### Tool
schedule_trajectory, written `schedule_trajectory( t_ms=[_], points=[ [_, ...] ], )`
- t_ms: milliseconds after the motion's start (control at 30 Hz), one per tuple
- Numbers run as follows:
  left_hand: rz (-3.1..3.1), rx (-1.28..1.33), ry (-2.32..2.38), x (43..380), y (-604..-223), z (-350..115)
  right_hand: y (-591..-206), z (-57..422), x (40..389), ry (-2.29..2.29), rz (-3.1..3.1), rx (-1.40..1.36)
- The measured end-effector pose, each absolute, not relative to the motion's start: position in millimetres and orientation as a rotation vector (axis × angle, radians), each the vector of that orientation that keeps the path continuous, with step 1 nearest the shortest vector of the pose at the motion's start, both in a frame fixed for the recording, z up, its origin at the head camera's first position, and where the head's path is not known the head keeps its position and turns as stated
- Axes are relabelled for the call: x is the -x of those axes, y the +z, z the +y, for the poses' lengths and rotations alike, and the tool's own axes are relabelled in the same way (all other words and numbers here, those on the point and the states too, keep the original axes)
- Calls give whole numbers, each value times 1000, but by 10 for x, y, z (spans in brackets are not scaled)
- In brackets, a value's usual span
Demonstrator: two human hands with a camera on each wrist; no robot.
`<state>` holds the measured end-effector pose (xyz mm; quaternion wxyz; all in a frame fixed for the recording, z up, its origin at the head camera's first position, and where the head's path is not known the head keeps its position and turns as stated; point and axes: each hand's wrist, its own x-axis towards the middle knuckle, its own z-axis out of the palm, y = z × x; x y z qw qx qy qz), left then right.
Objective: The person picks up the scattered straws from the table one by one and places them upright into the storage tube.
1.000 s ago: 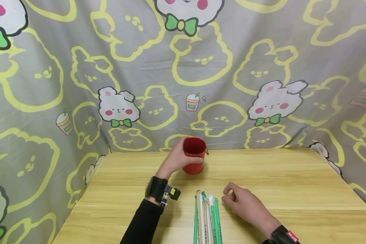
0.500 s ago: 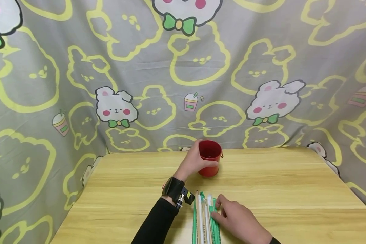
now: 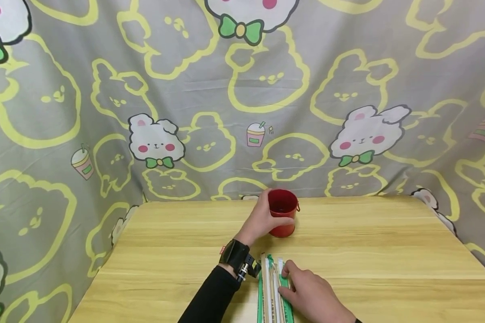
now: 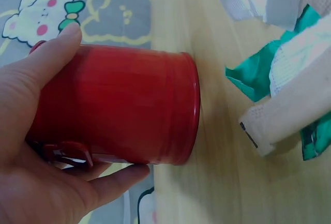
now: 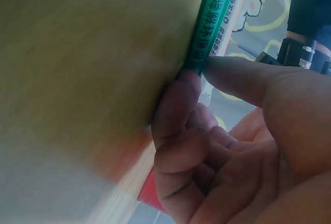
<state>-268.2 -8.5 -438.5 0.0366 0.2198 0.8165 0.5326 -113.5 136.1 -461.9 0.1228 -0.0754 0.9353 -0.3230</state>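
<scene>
A small red metal bucket [image 3: 282, 231] with a side handle stands upright near the table's back edge. My left hand [image 3: 260, 223] grips it from the left, thumb across the front; in the left wrist view the fingers wrap round the bucket [image 4: 129, 105]. Several wrapped straws [image 3: 271, 291], green, white and tan, lie side by side at the front, pointing away from me. On their right side, my right hand [image 3: 313, 294] pinches a green-wrapped straw [image 5: 209, 27] between thumb and forefinger, as the right wrist view shows. The straws' near ends fall outside the head view.
The wooden table [image 3: 178, 251] extends to both sides of the hands. A grey curtain [image 3: 210, 89] with cartoon rabbits and yellow outlines hangs behind the table and along both sides. A black wrist device [image 3: 235, 255] on my left arm is close to the straws' far ends.
My left hand has moved right with the bucket, which now stands beyond the straws. The right hand has come left from beside the straws and taken hold of a green-wrapped one.
</scene>
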Motion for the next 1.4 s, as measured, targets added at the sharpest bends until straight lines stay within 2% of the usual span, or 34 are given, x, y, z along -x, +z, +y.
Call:
schedule_trajectory(
  t_ms=[367,967,1400],
  points=[
    [2519,-677,1586,2645,-4362,-105,-4626,1310,1129,-934,2724,179],
    [2529,-653,1576,2641,-4348,-114,-4635,1284,1136,-927,2804,286],
    [2585,-667,1336,2608,-4234,-273,-4594,1351,1185,-993,2700,307]
  ],
)
